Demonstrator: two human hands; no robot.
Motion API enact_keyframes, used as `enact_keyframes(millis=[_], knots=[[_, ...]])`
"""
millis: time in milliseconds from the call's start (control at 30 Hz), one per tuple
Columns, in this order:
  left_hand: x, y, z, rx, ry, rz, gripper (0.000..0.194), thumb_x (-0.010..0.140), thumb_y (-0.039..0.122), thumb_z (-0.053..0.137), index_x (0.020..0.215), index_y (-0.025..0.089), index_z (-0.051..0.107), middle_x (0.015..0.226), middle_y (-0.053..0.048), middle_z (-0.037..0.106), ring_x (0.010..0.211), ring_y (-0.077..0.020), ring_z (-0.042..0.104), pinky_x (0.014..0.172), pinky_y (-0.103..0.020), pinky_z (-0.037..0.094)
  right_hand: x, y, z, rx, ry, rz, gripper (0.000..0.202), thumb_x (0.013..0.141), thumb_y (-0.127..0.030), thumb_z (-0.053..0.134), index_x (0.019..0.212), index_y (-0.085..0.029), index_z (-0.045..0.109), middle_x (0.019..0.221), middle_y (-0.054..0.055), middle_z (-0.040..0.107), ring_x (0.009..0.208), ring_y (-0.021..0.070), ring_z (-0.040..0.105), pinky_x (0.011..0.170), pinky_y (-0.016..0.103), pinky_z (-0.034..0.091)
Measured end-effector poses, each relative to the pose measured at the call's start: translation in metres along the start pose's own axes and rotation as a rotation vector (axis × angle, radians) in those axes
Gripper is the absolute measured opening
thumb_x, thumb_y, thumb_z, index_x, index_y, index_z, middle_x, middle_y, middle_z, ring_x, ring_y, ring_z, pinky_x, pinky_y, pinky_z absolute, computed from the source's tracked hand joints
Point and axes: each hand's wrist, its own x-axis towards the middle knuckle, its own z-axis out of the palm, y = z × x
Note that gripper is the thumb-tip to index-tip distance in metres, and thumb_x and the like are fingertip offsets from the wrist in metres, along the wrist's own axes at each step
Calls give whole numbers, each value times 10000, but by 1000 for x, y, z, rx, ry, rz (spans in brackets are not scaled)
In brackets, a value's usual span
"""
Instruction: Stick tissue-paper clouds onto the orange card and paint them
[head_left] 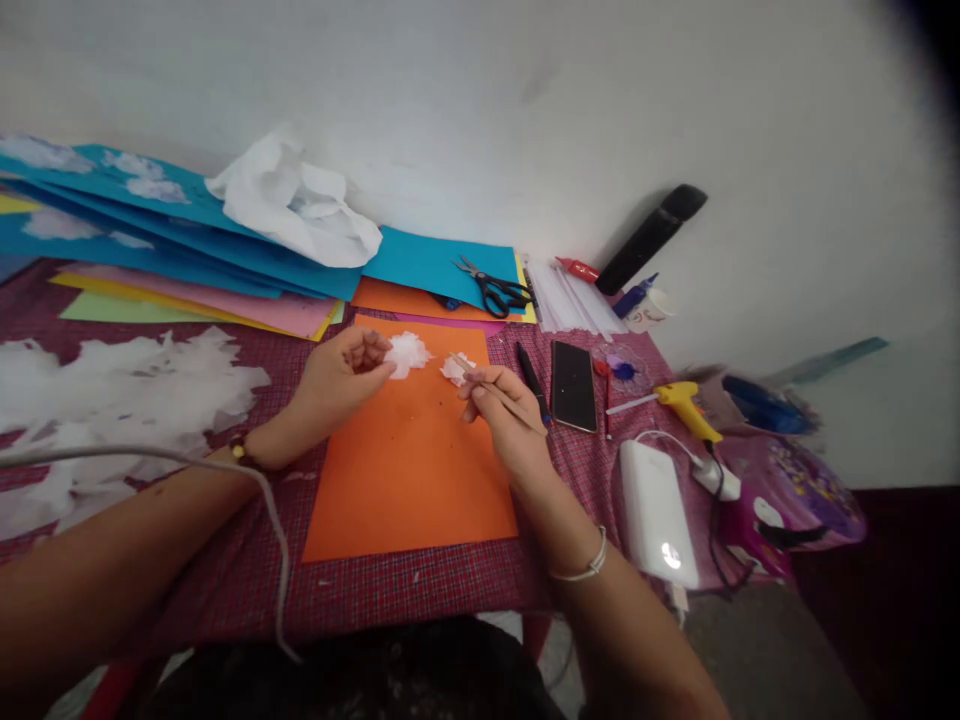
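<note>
A sheet of orange paper (420,480) lies on the table before me. My left hand (349,365) is at its upper left, fingers curled, with thumb and fingertips at the edge of a ruffled white tissue paper piece (409,355). In my right hand (502,405) is a thin wooden stick (514,408), held like a pencil. The stick's tip meets a smaller white tissue paper piece (456,370), partly covered by my fingers. Small dark specks dot the orange sheet.
Torn white tissue (135,390) spreads at left. Behind are blue sheets (442,262), black-handled scissors (495,290) and crumpled tissue (300,205). At right lie a black pen (531,380), phone (574,385), yellow glue gun (682,405) and white power bank (656,510). A cable (274,510) crosses my left forearm.
</note>
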Motion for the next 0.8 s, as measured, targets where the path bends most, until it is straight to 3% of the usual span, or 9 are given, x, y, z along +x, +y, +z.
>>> enact_keyframes(millis=[133, 233, 333, 533, 700, 800], knots=[[-3, -26, -4, 337, -43, 136, 243, 820, 268, 568, 1049, 196, 608, 890, -44, 675, 778, -181, 631, 694, -293, 473, 5, 8, -4, -14, 4, 43, 243, 887, -408, 558, 986, -199, 632, 742, -5, 633, 558, 103, 547, 571, 264, 458], [-6, -35, -7, 434, -79, 242, 123, 866, 267, 501, 872, 203, 605, 851, -46, 652, 751, -179, 607, 666, -293, 431, 5, 13, -3, -32, 0, 93, 333, 913, -479, 512, 996, -190, 654, 653, -11, 607, 528, 115, 534, 530, 263, 443], [-5, -37, -9, 427, -93, 275, 173, 850, 241, 480, 688, 201, 525, 727, -24, 582, 667, -164, 551, 628, -297, 384, 5, 18, -2, -54, -11, 114, 380, 924, -519, 490, 971, -190, 674, 652, -6, 601, 522, 113, 527, 509, 255, 425], [-2, -38, -10, 362, -95, 225, 140, 821, 217, 503, 685, 207, 538, 722, -11, 574, 651, -153, 531, 617, -285, 370, 8, 26, -1, 20, 18, 178, 360, 889, -533, 537, 879, -188, 637, 605, -23, 568, 469, 99, 475, 482, 243, 406], [5, -31, -3, 421, -72, 409, 214, 907, 224, 444, 723, 203, 551, 799, -44, 585, 791, -189, 567, 726, -308, 420, 9, 28, 1, 9, 25, 226, 348, 873, -526, 552, 869, -186, 628, 596, -20, 573, 476, 107, 477, 472, 244, 385], [8, -29, 3, 416, -202, 498, 224, 924, 210, 432, 745, 192, 565, 822, -52, 601, 834, -190, 573, 754, -303, 427, 9, 29, 2, 36, 29, 217, 334, 881, -505, 556, 869, -180, 634, 590, -24, 571, 475, 103, 478, 477, 241, 381]])
